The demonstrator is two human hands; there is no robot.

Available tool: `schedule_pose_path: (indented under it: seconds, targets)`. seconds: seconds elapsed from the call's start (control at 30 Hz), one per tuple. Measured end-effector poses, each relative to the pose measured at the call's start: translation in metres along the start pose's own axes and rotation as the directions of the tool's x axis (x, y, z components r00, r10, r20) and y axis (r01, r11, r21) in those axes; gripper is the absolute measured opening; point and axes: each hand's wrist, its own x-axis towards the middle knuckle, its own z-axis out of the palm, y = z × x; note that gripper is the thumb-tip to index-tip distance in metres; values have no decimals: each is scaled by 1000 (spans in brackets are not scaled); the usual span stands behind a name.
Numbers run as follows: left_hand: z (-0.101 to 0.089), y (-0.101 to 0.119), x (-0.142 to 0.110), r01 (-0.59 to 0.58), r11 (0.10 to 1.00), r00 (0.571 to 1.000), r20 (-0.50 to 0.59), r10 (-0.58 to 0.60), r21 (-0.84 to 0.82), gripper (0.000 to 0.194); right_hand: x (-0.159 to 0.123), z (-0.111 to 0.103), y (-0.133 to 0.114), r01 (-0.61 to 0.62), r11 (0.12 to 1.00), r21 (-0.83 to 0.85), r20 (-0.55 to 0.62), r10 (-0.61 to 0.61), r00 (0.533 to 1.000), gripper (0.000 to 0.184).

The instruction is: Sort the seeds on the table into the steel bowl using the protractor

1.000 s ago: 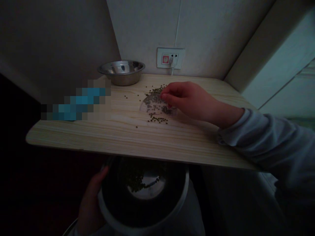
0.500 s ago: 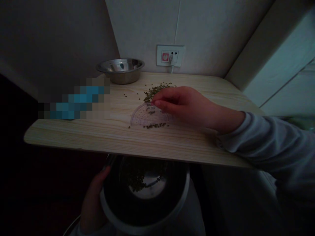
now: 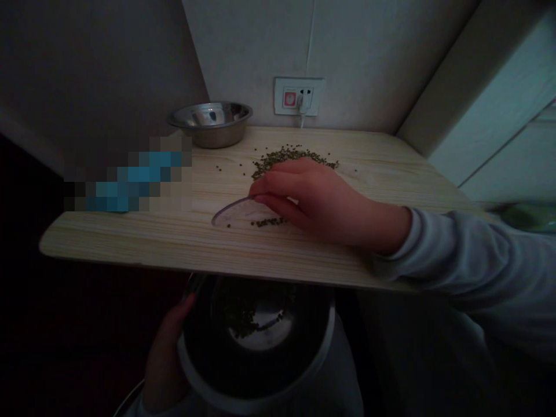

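Observation:
My right hand (image 3: 304,197) pinches the curved edge of a clear protractor (image 3: 230,212), low over the wooden tabletop. Part of the protractor is hidden behind my fingers. Small green beans (image 3: 268,222) lie in a short row at its near side, and a larger scattered heap of green beans (image 3: 289,154) spreads just beyond my hand. Below the table's front edge, my left hand (image 3: 167,353) grips the left rim of a metal bowl (image 3: 256,394). More beans (image 3: 243,324) rest inside that bowl, dim in the shadow.
A second, smaller steel bowl (image 3: 212,136) stands at the back left of the wooden table (image 3: 174,243). A blurred-out blue item (image 3: 134,179) lies at the left. On the wall behind, a socket (image 3: 299,97) has a white plug and cable in it.
My right hand has moved left and nearer, and the protractor has shifted and tilted with it. Beans seen on the protractor before no longer show there. My left hand and its bowl have stayed put.

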Motion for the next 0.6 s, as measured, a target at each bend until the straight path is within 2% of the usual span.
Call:
schedule_pose_path:
  seconds: [0.1, 0.13, 0.27, 0.43, 0.53, 0.6]
  targets:
    - [3, 1, -4, -103, 994, 993, -48, 104, 37, 19, -5, -3, 0, 36, 999, 7, 8, -36, 999, 27]
    - [2, 2, -3, -105, 993, 993, -48, 108, 47, 19, -7, -4, 0, 49, 999, 9, 10, -49, 999, 26]
    - [-2, 3, 2, -14, 1000, 1000, -8, 15, 20, 18, -14, -8, 2, 92, 995, 27, 27, -92, 995, 24]
    - [-6, 3, 6, 21, 999, 1000, 6, -21, 45, 15, -24, -13, 6, 97, 993, 64, 31, -99, 995, 24]
    - [-12, 0, 11, -73, 989, 997, -27, 77, 132, 12, -30, -17, 5, 74, 992, 107, 4, -75, 997, 23]
    - [-17, -4, 16, -149, 980, 989, 26, 147, 130, 15, -33, -20, 4, 29, 990, 138, -29, -26, 999, 22]
